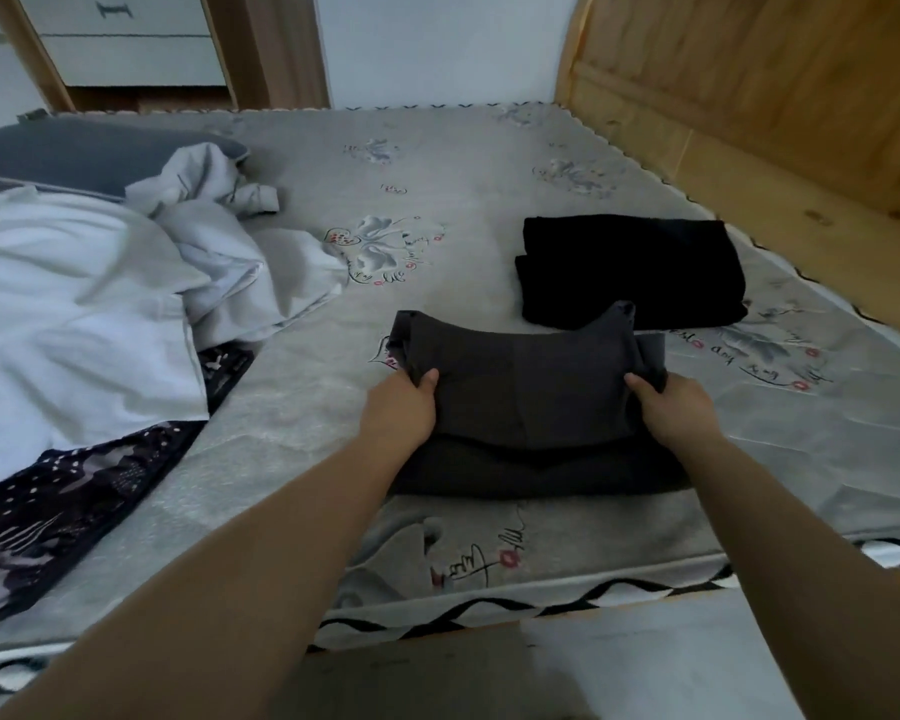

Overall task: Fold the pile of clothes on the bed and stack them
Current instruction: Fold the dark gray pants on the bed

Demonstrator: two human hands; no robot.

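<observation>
A dark grey garment [528, 392] lies partly folded on the mattress [292, 407] in front of me. My left hand [404, 407] grips its left edge and my right hand [671, 407] grips its right edge, thumbs on top. The far part of the garment is lifted above the lower layer. Just beyond it, to the right, lies a folded black garment [630, 270]. An unfolded heap sits at the left: a light grey garment [219, 236], a white one [68, 309] and a dark patterned one [74, 501].
A wooden footboard [775, 85] runs along the right side of the bed. A blue-grey pillow [74, 153] lies at the far left. White drawers [126, 44] stand behind the bed. The mattress near edge is just below my forearms.
</observation>
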